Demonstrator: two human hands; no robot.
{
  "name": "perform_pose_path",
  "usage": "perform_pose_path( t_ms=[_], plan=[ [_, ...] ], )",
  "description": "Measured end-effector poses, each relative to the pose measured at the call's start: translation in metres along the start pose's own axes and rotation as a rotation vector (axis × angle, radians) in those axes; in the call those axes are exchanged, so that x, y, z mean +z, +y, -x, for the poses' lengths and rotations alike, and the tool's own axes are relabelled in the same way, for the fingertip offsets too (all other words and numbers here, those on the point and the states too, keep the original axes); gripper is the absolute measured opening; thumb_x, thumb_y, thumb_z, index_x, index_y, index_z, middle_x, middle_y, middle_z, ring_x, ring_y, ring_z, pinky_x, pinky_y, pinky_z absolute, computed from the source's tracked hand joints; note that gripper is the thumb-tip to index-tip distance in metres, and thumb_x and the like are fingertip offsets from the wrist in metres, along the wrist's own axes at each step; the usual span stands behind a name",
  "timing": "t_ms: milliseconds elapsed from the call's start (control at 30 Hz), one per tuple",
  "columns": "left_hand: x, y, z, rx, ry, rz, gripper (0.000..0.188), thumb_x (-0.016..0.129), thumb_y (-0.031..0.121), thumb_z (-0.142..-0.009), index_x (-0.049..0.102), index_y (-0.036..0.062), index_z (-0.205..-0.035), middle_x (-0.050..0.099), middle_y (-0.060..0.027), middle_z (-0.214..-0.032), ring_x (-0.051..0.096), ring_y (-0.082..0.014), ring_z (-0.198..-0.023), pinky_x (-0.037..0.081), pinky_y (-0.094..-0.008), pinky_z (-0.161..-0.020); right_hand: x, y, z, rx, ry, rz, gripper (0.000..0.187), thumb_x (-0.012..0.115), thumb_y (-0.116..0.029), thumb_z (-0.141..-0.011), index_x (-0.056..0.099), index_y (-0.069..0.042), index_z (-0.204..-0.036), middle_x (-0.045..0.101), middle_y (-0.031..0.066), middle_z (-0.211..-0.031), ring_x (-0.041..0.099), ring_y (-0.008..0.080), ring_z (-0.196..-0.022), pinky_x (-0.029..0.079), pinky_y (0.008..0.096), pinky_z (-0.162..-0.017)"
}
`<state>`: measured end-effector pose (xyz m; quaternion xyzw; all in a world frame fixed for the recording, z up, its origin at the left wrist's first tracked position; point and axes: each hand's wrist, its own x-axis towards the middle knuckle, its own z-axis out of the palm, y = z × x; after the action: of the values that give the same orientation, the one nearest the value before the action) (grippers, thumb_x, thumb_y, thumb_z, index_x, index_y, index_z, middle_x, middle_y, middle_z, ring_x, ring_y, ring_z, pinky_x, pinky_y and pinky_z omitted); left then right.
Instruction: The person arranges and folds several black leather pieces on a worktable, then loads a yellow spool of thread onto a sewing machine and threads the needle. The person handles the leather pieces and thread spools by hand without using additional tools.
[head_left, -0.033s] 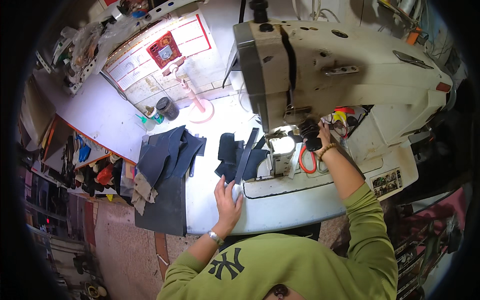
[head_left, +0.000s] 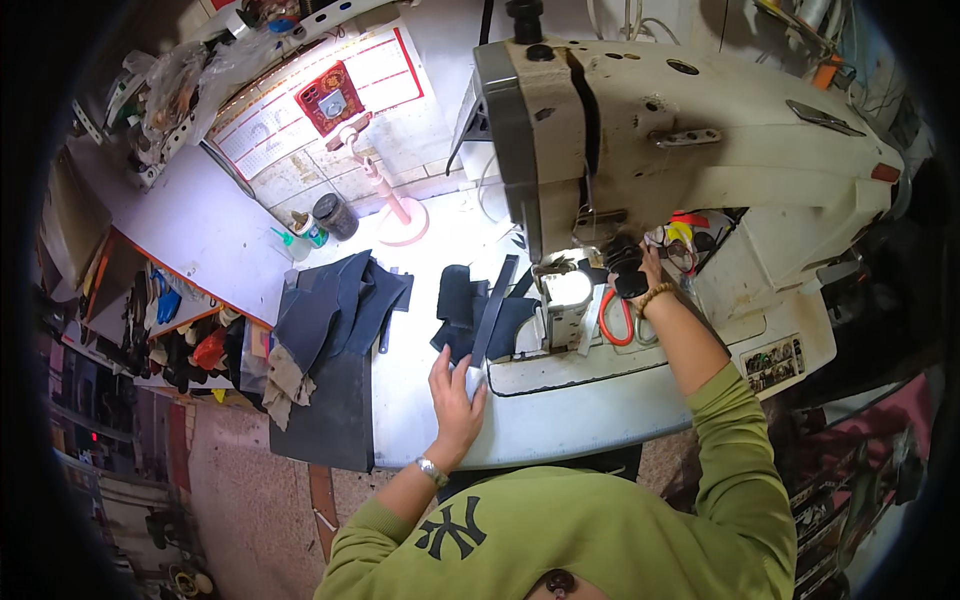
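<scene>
Strip (head_left: pixel 494 312) by left hand (head_left: pixel 459 408), right hand (head_left: pixel 653 270) at sewing machine (head_left: pixel 720 115)

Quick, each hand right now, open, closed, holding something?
Left hand: at the dark strip's lower end; grip unclear.
Right hand: partly hidden by the sewing machine; can't tell.

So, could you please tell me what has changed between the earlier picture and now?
Nothing handled has visibly moved, and nothing was visibly taken hold of or let go. Only the sewing machine sits slightly further right in the picture, perhaps from a head shift. The left hand, right hand and dark strip look unchanged.
</scene>
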<state>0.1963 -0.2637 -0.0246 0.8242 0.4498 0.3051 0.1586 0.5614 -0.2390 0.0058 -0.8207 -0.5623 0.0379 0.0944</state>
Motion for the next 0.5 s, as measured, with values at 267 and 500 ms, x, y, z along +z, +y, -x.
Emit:
perform_pose_path(
  t_ms=[267, 500],
  plan=[
    [0.009, -0.028, -0.070, 0.261, -0.016, -0.260, 0.053, 0.070, 0.011, -0.077, 0.058, 0.0196, -0.128, 0.032, -0.0222, -0.146, 0.034, -0.0436, -0.129, 0.030, -0.0531, -0.107, -0.010, -0.001, -0.002, 0.170, 0.153, 0.011, 0.034, 0.059, -0.008, -0.079, 0.063, -0.015, -0.113, 0.059, 0.0144, -0.115, 0.053, 0.0333, -0.114, 0.046, 0.0473, -0.092],
    [-0.008, -0.082, -0.087, -0.114, -0.064, -0.371, 0.052, 0.061, 0.035, -0.088, 0.051, 0.0129, -0.134, 0.027, -0.0219, -0.151, 0.029, -0.0418, -0.136, 0.023, -0.0539, -0.111, -0.058, -0.018, 0.065, 0.119, 0.833, -0.821, 0.025, 0.058, 0.000, -0.079, 0.064, -0.005, -0.104, 0.062, 0.0115, -0.100, 0.061, 0.0264, -0.090, 0.048, 0.0313, -0.079]
  ],
)
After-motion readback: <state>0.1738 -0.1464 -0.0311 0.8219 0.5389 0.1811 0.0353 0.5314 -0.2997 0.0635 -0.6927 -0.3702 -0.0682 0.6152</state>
